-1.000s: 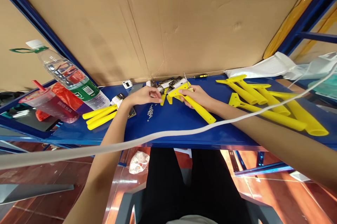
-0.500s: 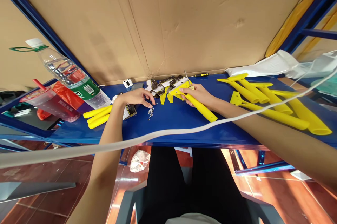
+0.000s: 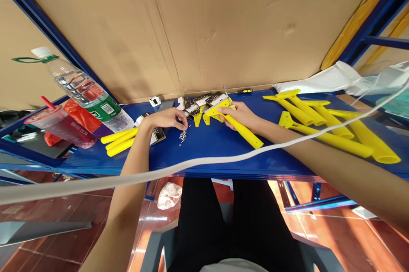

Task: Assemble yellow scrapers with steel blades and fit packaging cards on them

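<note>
Our right fingers (image 3: pixel 229 112) grip a yellow, long-handled plastic tool (image 3: pixel 245 130); our left fingers (image 3: pixel 182 120), hold unclear, seemingly select small silvery metal bits (image 3: pixel 182 136). Lifting one needs precision.

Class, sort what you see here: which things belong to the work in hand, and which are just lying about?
Probably in the work:
yellow tool, held in the right hand
small metal parts, by the left hand
similar yellow tools, farther right

Probably just lying about:
water bottle
cup with straw
plastic bag on the floor
</note>
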Tool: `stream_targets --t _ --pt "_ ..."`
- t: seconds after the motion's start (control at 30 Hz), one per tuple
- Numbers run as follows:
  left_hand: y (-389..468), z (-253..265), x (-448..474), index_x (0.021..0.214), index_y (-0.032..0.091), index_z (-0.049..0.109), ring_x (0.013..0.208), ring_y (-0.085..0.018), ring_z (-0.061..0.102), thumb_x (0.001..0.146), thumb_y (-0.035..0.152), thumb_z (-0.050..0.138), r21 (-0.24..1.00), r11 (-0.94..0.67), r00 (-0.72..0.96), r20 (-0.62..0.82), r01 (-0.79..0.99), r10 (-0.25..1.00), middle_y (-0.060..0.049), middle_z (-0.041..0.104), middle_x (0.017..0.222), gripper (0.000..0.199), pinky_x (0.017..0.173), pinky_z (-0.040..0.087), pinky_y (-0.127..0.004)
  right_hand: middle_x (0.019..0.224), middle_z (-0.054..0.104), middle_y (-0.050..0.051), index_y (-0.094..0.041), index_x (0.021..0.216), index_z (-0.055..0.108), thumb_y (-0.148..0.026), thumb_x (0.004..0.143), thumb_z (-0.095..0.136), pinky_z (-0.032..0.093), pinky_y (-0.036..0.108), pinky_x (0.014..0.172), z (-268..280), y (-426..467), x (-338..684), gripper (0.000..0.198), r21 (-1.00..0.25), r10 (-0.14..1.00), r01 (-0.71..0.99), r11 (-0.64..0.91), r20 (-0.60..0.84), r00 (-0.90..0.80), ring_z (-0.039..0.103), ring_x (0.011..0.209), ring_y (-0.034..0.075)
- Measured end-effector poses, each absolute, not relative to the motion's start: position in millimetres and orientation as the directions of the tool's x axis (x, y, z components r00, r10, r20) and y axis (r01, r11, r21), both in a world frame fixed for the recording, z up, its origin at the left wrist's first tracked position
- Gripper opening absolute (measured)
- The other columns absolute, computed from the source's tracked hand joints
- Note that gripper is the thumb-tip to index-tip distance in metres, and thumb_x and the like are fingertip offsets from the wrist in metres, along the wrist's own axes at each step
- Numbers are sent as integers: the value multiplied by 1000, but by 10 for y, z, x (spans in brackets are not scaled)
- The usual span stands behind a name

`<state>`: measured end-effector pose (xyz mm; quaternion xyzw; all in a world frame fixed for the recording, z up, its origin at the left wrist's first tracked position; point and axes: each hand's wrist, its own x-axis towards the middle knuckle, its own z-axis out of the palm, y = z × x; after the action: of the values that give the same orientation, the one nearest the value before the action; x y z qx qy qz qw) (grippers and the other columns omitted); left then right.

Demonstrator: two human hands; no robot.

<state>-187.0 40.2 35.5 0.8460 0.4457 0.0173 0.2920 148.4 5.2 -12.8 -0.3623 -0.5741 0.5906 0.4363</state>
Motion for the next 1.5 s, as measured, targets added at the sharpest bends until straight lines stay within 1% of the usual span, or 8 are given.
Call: stream_targets --t 0.17,0.47,0.6,0.7,0.83,1.13,1.3,1.5 --pt "410 333 -1855 96 25 92 105 -25 74 85 50 87 494 -438 595 -220 751 773 -5 86 112 27 89 49 -33 69 70 2 -17 80 70 -37 91 97 45 24 34 -104 35 1478 35 -994 934 -106 31 66 -351 57 40 11" --pt "420 294 -1811 97 22 90 97 -22 71 87 57 86 515 -471 620 -157 716 769 -6 83 109 36 87 51 -32 71 71 3 -17 81 72 -42 89 99 46 24 34 -154 75 1489 37 -995 927 -92 39 70 -368 58 43 11" --pt "330 320 -1679 94 22 90 99 -22 69 86 58 92 651 -474 621 6 593 784 -8 78 109 37 89 53 -35 70 72 3 -18 81 72 -40 87 99 45 25 35 -140 52 1496 35 -996 917 -83 41 71 -394 58 43 12" --pt "251 269 -1448 92 22 91 105 -23 69 81 57 99 811 -440 537 190 386 822 -9 76 114 38 95 54 -38 70 74 4 -17 82 74 -42 82 100 45 25 36 -110 19 1506 36 -999 889 -48 21 41 -456 58 43 12" --pt "191 98 -1072 88 21 90 109 -23 71 75 52 106 920 -364 453 266 144 851 -9 78 118 36 102 56 -40 55 67 2 -16 74 76 -51 82 100 46 24 41 -81 -12 1525 43 -998 827 61 14 -23 -562 55 42 12" --pt "141 -109 -801 93 19 90 90 -20 74 77 55 105 952 -289 409 225 101 884 -8 84 100 42 86 58 -36 54 68 3 -18 76 80 -62 88 94 41 24 45 -113 10 1553 48 -983 779 174 60 -63 -624 57 46 14" --pt "90 -134 -745 92 18 86 93 -21 76 77 51 105 969 -243 414 203 47 887 -8 85 100 40 90 59 -37 54 67 2 -20 77 82 -64 94 89 44 25 49 -170 43 1555 47 -976 763 184 116 -31 -646 61 49 15" --pt "70 -123 -728 95 20 83 97 -21 76 78 43 103 967 -255 408 227 16 885 -6 85 105 35 94 58 -37 57 69 2 -20 74 81 -64 89 93 45 25 48 -153 30 1535 48 -979 769 179 99 -38 -638 62 50 15"
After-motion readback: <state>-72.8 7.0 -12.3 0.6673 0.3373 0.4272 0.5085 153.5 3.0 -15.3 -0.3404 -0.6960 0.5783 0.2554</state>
